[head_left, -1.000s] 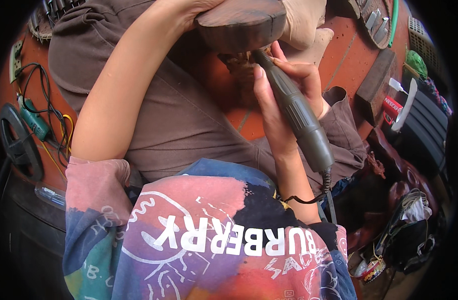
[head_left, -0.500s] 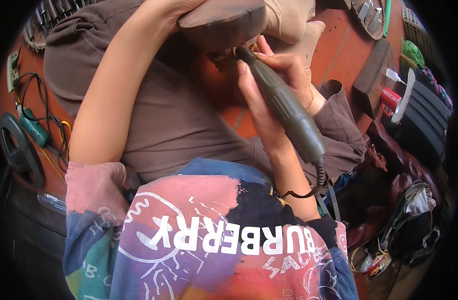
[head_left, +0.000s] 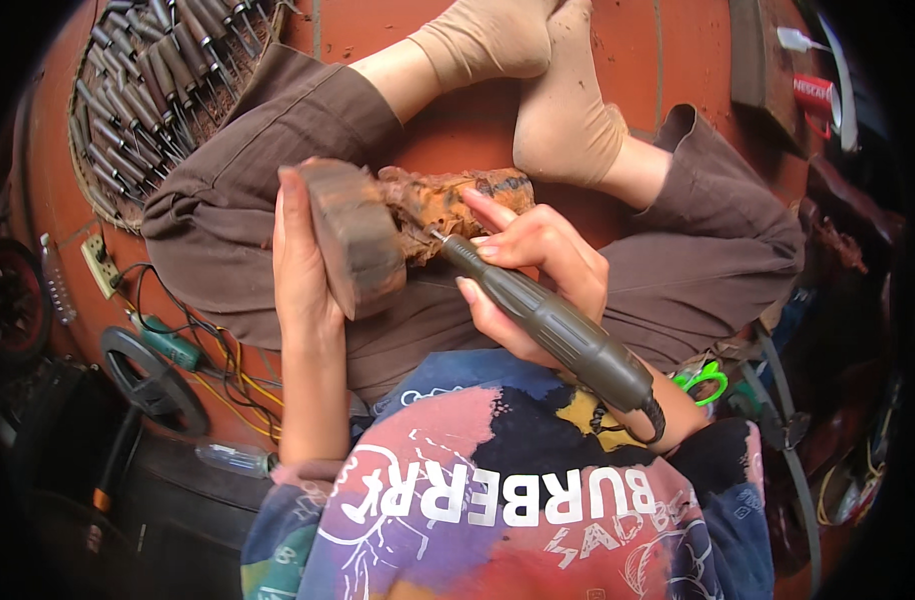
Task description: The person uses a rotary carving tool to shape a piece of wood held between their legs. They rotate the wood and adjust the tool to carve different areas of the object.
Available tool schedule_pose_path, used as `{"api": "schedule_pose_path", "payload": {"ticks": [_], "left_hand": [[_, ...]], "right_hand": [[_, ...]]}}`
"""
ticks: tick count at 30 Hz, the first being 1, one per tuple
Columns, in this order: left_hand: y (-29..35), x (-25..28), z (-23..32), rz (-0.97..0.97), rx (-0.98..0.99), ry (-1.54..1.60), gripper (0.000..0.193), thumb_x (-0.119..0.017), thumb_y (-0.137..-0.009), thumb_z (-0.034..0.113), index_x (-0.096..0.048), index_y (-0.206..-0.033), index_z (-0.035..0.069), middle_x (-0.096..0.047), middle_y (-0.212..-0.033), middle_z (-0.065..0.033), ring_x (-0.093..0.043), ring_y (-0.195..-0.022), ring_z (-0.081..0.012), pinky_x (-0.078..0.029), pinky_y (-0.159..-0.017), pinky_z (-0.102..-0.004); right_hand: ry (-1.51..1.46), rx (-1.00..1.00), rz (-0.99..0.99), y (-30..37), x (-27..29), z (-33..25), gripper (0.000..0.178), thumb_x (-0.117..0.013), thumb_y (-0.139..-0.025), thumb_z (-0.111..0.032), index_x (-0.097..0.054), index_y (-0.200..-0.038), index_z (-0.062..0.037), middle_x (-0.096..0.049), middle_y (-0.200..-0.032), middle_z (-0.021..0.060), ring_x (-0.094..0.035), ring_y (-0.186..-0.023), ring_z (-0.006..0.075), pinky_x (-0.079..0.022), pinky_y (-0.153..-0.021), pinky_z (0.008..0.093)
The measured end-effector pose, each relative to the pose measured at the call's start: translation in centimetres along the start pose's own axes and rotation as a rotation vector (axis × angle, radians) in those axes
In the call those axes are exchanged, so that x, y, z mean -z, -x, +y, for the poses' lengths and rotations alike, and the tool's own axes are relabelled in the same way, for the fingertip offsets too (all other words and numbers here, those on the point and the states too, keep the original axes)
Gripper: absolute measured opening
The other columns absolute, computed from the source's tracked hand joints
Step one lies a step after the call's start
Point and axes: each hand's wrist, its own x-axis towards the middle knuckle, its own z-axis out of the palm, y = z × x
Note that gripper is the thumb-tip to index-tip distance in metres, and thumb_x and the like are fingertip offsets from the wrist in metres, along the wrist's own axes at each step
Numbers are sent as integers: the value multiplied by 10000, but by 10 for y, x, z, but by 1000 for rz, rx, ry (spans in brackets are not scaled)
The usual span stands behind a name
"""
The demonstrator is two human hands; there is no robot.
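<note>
A carved piece of reddish-brown wood (head_left: 448, 200) lies sideways above my lap. Its thick, smooth, dark base (head_left: 358, 240) faces left and looks smeared by motion. My left hand (head_left: 303, 260) is closed on this base, with the palm along its left side. In my right hand (head_left: 553, 262) is a dark grey rotary carving tool (head_left: 563, 320), gripped like a pen. The thin metal bit reaches the carved wood beside the base; whether it touches cannot be made out. One right finger stretches over the carving.
A round basket (head_left: 86, 190) with several wooden-handled chisels stands at the upper left. A power strip (head_left: 101, 265), cables, a green tool (head_left: 168, 343) and a black ring (head_left: 153, 380) lie left. Green-handled scissors (head_left: 705, 382) are at right; a red mug (head_left: 818, 103) stands near a wooden block (head_left: 773, 70).
The carving has come down and nearer to me, turned so its base faces left and its carved side shows. Both hands moved with it, the tool staying in the right. My view has shifted.
</note>
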Motion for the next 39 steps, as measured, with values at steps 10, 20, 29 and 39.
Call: {"api": "schedule_pose_path", "payload": {"ticks": [10, 20, 29, 39], "left_hand": [[8, -9, 1, 20, -31, 41, 510, -556, -950, 530, -566, -1183, 76, -658, -988, -84, -677, -824, -188, -594, -702, -330], [7, -6, -9, -19, -139, -54, 561, -559, -950, 539, -499, -1247, 66, -608, -1079, -86, -622, -951, -159, -548, -798, -308], [7, -9, -11, -29, -178, -66, 593, -576, -938, 544, -480, -1274, 65, -616, -1108, -110, -628, -969, -183, -548, -817, -318], [5, -4, -13, -37, -172, -49, 570, -574, -945, 532, -491, -1275, 75, -623, -1100, -108, -630, -965, -185, -550, -816, -331]], "right_hand": [[34, -97, -16, 7, -13, 5, 237, -767, -667, 64, -604, -835, 24, -609, -755, 106, -631, -700, 196, -541, -959, 513], [188, -112, -96, 12, -16, 4, 254, -736, -693, -47, -664, -933, -7, -648, -1071, 263, -707, -889, 318, -577, -764, 359], [219, -91, -101, 11, -17, 7, 256, -687, -715, -54, -657, -963, -1, -640, -1109, 253, -702, -872, 315, -577, -771, 362], [205, -138, -112, 6, -16, -3, 232, -678, -745, -48, -637, -968, 1, -643, -1085, 237, -701, -893, 334, -582, -750, 367]]}}
